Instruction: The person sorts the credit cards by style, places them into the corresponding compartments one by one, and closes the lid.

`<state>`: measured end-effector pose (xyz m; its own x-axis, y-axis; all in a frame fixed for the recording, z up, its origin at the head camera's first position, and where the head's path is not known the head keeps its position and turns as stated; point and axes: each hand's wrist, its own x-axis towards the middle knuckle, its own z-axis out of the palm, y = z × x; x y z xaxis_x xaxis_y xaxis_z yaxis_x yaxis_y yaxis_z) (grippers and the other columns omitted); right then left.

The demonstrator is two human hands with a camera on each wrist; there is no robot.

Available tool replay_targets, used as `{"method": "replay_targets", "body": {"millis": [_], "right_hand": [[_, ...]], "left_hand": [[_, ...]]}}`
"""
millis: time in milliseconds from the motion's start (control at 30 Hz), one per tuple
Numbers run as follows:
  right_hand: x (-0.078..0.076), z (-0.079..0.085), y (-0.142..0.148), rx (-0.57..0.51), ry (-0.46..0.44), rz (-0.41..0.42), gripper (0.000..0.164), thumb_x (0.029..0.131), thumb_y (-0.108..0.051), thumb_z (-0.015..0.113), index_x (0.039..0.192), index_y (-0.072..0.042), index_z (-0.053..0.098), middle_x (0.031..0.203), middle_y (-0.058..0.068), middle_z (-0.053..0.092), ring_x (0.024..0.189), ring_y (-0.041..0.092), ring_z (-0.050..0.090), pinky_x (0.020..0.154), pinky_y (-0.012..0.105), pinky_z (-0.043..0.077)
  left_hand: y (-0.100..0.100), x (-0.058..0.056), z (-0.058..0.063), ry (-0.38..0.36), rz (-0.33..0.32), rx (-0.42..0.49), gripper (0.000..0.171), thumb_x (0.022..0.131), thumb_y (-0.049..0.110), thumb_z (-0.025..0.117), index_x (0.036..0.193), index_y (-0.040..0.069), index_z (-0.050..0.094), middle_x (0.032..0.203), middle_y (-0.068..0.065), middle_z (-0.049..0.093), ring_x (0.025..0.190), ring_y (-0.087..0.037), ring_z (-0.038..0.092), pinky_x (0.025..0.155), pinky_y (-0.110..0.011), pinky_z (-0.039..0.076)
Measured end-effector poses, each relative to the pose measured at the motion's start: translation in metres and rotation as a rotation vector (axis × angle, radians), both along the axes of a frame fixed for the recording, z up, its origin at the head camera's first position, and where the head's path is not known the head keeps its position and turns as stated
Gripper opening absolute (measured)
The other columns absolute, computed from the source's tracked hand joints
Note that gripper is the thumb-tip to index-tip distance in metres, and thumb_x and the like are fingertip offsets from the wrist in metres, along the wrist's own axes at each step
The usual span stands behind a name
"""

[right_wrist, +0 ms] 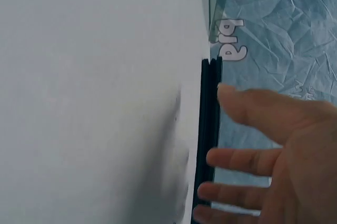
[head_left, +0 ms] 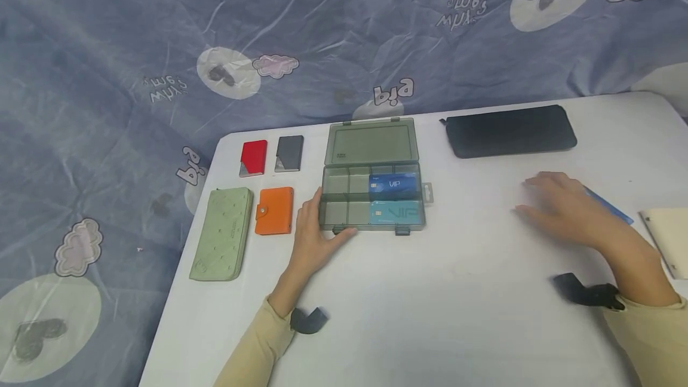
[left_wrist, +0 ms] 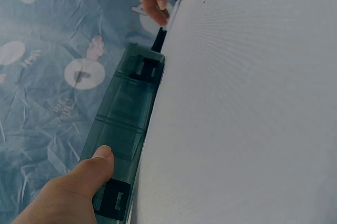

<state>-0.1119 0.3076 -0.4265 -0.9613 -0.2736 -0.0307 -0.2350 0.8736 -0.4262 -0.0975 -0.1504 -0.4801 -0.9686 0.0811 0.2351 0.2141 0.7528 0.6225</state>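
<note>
Translucent green, the compartment box (head_left: 358, 181) lies open near the bench's (head_left: 457, 291) far edge, with the two VIP cards (head_left: 395, 212) in its right-hand compartments. Your left hand (head_left: 312, 237) rests straight-fingered at its near-left corner, thumb touching the front wall; your right hand (head_left: 561, 208), fingers apart, hovers toward the bench's right edge.

Cloth-screened workspace, printed blue sheet (head_left: 322, 22), white table (head_left: 457, 309)
</note>
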Motion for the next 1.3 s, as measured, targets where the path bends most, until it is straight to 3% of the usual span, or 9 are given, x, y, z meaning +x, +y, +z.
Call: {"method": "replay_targets", "body": {"millis": [133, 267, 600, 833, 967, 1100, 1300], "right_hand": [[0.002, -0.001, 0.006, 0.044, -0.056, -0.02, 0.063, 0.089, -0.036, 0.059, 0.128, 0.011, 0.042, 0.13, 0.04, 0.032, 0.117, 0.058, 0.029, 0.091, 0.066, 0.024], [0.002, -0.001, -0.012, 0.054, -0.114, 0.007, 0.066, 0.091, -0.041, 0.055, 0.133, 0.008, 0.04, 0.139, 0.039, 0.025, 0.126, 0.057, 0.022, 0.096, 0.068, 0.019], [-0.007, 0.0, -0.084, -0.032, -0.068, 0.234, 0.057, 0.089, -0.035, 0.06, 0.133, -0.001, 0.046, 0.145, 0.027, 0.029, 0.132, 0.045, 0.026, 0.102, 0.059, 0.025], [-0.015, -0.006, -0.092, -0.058, -0.059, 0.319, 0.052, 0.087, -0.032, 0.064, 0.132, -0.009, 0.05, 0.146, 0.018, 0.032, 0.136, 0.039, 0.025, 0.104, 0.055, 0.027], [-0.018, -0.004, -0.08, -0.013, 0.024, 0.248, 0.052, 0.084, -0.025, 0.068, 0.129, -0.006, 0.051, 0.138, 0.02, 0.04, 0.128, 0.039, 0.035, 0.099, 0.055, 0.031], [-0.018, 0.0, -0.065, 0.053, 0.114, 0.115, 0.054, 0.075, -0.026, 0.076, 0.118, 0.0, 0.057, 0.118, 0.02, 0.05, 0.105, 0.037, 0.046, 0.086, 0.052, 0.037], [-0.019, 0.003, -0.06, 0.054, 0.113, 0.073, 0.062, 0.064, -0.04, 0.082, 0.104, 0.002, 0.061, 0.1, 0.015, 0.052, 0.09, 0.031, 0.046, 0.074, 0.045, 0.036]], "left_hand": [[0.0, 0.0, -0.001, -0.002, 0.0, -0.001, 0.104, 0.068, 0.062, 0.07, 0.148, 0.018, 0.021, 0.128, -0.006, 0.045, 0.11, -0.019, 0.04, 0.087, -0.038, 0.038], [0.0, -0.001, -0.001, -0.002, 0.0, -0.001, 0.103, 0.069, 0.062, 0.07, 0.148, 0.019, 0.02, 0.128, -0.006, 0.045, 0.111, -0.019, 0.039, 0.087, -0.038, 0.038], [-0.001, 0.0, -0.003, 0.003, -0.005, 0.011, 0.103, 0.069, 0.06, 0.071, 0.148, 0.016, 0.021, 0.129, -0.006, 0.044, 0.113, -0.018, 0.039, 0.088, -0.039, 0.039], [-0.001, -0.001, -0.004, 0.004, -0.017, 0.011, 0.103, 0.07, 0.059, 0.071, 0.148, 0.016, 0.02, 0.131, -0.006, 0.043, 0.115, -0.02, 0.038, 0.09, -0.04, 0.038], [-0.001, -0.001, -0.004, 0.001, -0.017, 0.001, 0.103, 0.07, 0.061, 0.07, 0.149, 0.017, 0.018, 0.131, -0.006, 0.043, 0.115, -0.019, 0.038, 0.091, -0.039, 0.038], [-0.001, -0.002, -0.003, 0.004, -0.015, 0.001, 0.103, 0.07, 0.062, 0.069, 0.148, 0.015, 0.02, 0.131, -0.006, 0.043, 0.114, -0.02, 0.039, 0.09, -0.04, 0.038], [0.0, -0.001, -0.001, -0.001, -0.01, -0.001, 0.103, 0.07, 0.06, 0.071, 0.148, 0.015, 0.02, 0.131, -0.006, 0.043, 0.114, -0.019, 0.038, 0.09, -0.039, 0.038]]}}
